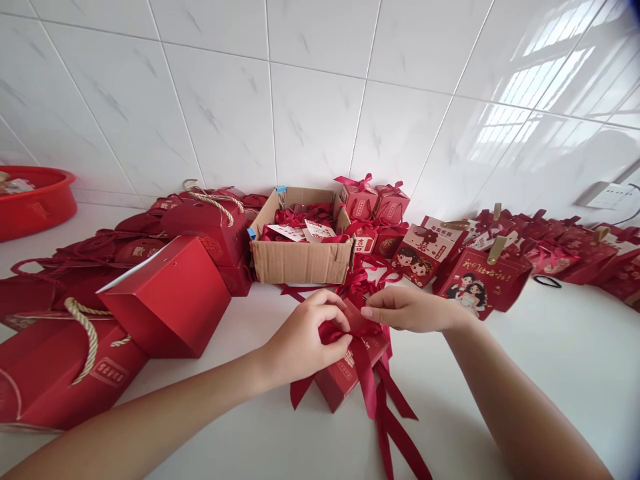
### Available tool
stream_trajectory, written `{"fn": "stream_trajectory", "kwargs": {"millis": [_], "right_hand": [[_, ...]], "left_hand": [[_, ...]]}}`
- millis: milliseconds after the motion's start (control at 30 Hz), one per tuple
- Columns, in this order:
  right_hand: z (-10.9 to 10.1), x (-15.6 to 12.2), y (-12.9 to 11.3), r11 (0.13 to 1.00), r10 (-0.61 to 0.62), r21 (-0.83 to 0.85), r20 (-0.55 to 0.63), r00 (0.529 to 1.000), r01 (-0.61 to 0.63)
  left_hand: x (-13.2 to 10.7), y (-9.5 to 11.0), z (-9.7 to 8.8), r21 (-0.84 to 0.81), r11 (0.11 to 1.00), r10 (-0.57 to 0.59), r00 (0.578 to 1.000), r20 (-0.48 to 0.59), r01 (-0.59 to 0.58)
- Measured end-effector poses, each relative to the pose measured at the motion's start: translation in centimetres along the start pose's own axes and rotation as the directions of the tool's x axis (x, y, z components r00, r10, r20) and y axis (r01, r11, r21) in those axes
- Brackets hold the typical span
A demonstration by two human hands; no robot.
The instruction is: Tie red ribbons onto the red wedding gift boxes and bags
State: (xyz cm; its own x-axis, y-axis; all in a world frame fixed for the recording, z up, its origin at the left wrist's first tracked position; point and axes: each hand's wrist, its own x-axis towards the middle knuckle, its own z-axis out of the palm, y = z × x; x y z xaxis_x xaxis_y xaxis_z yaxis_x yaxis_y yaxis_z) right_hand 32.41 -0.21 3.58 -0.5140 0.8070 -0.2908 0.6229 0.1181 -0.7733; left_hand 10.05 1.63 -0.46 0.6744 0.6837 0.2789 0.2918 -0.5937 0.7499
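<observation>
A small red gift box with printed characters lies tilted on the white table, in the middle of the head view. A dark red ribbon crosses its top, its tails hanging toward me. My left hand is closed over the box's left side, thumb and fingers pinching the ribbon. From the right, my right hand has its fingers pressed together on the ribbon at the top of the box. Its fingertips are partly hidden. More loose ribbons trail on the table beside and beneath the box.
Behind stands a cardboard carton of ribbons and cards. Red bags with rope handles and a plain red box are at left, a red basin beyond. Finished-looking boxes and printed gift bags line the tiled wall.
</observation>
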Motion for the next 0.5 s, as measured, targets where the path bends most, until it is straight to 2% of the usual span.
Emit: {"fn": "stream_trajectory", "kwargs": {"millis": [133, 333, 500], "right_hand": [[-0.2, 0.1, 0.3, 1.0, -0.005, -0.003, 0.012, 1.0, 0.005], [-0.8, 0.6, 1.4, 0.977, -0.124, 0.181, 0.039, 0.992, 0.115], [-1.1, 1.0, 2.0, 0.958, -0.18, 0.241, 0.082, 0.98, 0.156]], "left_hand": [[0.0, 0.0, 0.1, -0.004, 1.0, -0.003, 1.0, 0.002, 0.003], [0.1, 0.1, -0.1, -0.002, 0.999, -0.042, 0.999, 0.012, 0.042], [0.0, 0.1, -0.1, 0.005, 0.999, -0.032, 0.999, 0.016, 0.032]]}}
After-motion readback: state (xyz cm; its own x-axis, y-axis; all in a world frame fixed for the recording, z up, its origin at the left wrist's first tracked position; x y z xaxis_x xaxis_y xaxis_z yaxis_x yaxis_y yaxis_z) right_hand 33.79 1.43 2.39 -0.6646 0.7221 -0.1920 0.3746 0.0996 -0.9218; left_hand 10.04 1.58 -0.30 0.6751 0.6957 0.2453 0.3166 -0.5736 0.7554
